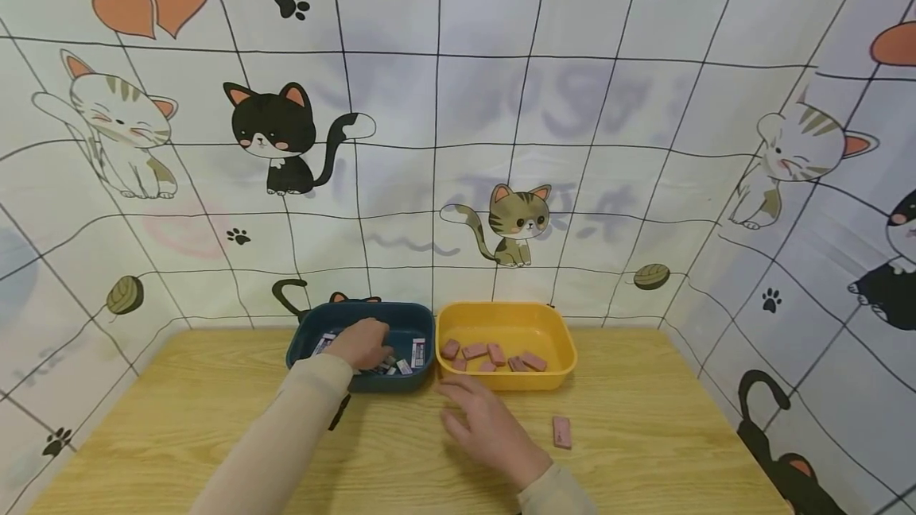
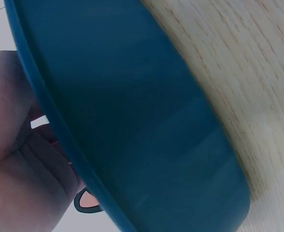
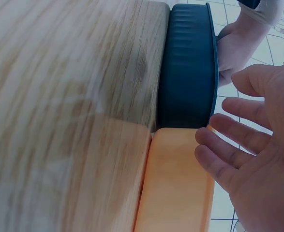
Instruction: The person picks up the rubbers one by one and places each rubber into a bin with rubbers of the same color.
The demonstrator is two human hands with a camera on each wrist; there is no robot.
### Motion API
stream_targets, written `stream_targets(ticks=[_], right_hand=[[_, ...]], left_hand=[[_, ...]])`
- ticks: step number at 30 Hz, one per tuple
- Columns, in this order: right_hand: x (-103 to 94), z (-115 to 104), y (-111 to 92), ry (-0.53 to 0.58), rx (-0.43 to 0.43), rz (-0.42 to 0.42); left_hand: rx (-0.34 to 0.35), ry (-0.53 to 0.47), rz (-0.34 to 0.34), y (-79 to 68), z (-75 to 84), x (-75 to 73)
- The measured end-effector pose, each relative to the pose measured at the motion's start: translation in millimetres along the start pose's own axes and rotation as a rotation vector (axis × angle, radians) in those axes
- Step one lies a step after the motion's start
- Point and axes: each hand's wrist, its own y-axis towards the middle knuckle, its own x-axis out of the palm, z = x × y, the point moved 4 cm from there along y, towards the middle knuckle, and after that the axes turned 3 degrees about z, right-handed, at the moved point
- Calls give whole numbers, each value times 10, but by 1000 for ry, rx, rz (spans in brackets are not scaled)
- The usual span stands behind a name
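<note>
My left hand [image 1: 360,342] reaches over the near rim into the dark blue bin [image 1: 308,376], fingers down among small blocks in printed sleeves [image 1: 418,352]. Its fingertips are hidden, and the bin's outer wall [image 2: 132,116] blocks them in the left wrist view, so whether they pinch a block cannot be made out. In front of the yellow bin [image 1: 501,312] is my right hand [image 1: 490,427], its fingers spread and loosely bent with nothing held. In the right wrist view, that hand [image 3: 258,140] has its fingertips near the yellow bin's rim. Several pink eraser-like blocks [image 1: 496,354] lie in the yellow bin.
One pink block [image 1: 561,432] lies alone on the wooden table [image 1: 644,435], right of my right hand. Both bins stand side by side at the table's back edge, before a cat-printed wall covering [image 1: 401,181]. A similar covering rises along the right side.
</note>
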Motion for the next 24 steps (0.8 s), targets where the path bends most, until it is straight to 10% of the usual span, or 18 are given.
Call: stream_targets(ticks=[12, 24], right_hand=[[-47, 157, -68, -8, 128, -29], [-186, 264, -174, -25, 69, 53]], left_hand=[[24, -30, 3, -140, 32, -87], [99, -34, 72, -350, 179, -114]])
